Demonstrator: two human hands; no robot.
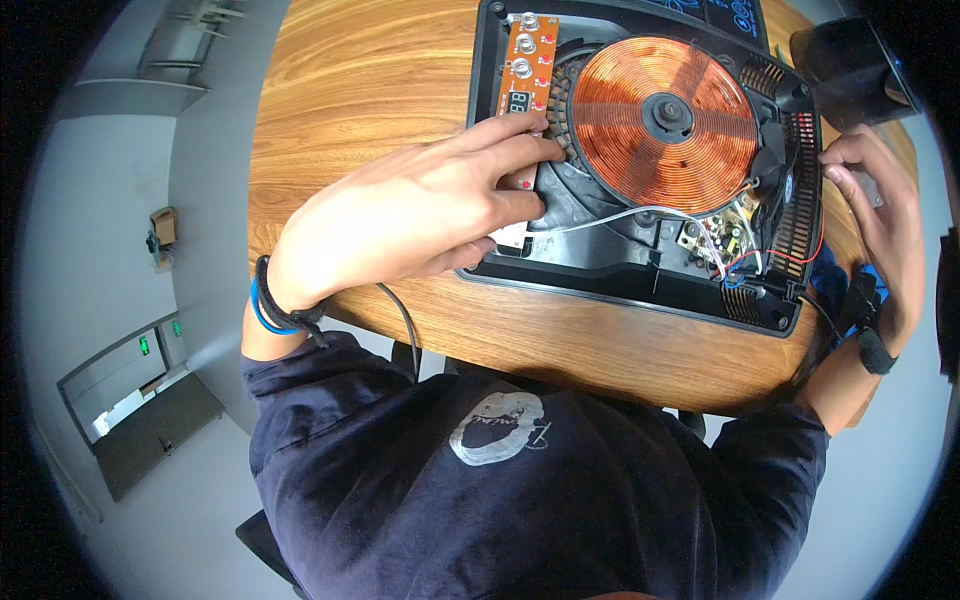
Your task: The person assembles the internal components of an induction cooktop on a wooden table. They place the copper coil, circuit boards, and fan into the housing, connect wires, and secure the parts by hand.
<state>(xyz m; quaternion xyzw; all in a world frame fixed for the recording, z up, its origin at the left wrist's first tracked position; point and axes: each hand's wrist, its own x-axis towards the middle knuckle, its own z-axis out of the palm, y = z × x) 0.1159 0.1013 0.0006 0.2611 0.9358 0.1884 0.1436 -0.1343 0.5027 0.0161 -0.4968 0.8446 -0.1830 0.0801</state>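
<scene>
An opened induction cooker in a black housing [600, 262] lies on the wooden table, its round copper coil [620, 130] facing up. Along its left side runs an orange control board [520, 85] with metal springs, red buttons and a small digit display. My left hand [430, 205] lies across the lower part of this board, fingers apart and fingertips touching it; the board beneath them is partly hidden. At the housing's right rim, my right hand [880, 195] has thumb and index finger pinched together. Whatever they hold is too small to make out.
White, red and blue wires cross to a green-yellow power board [715, 235] below the coil. A dark glossy panel [735, 18] lies behind the housing. At the far right stands a black box-like object [850, 70]. A black cord [405, 325] hangs over the table's near edge.
</scene>
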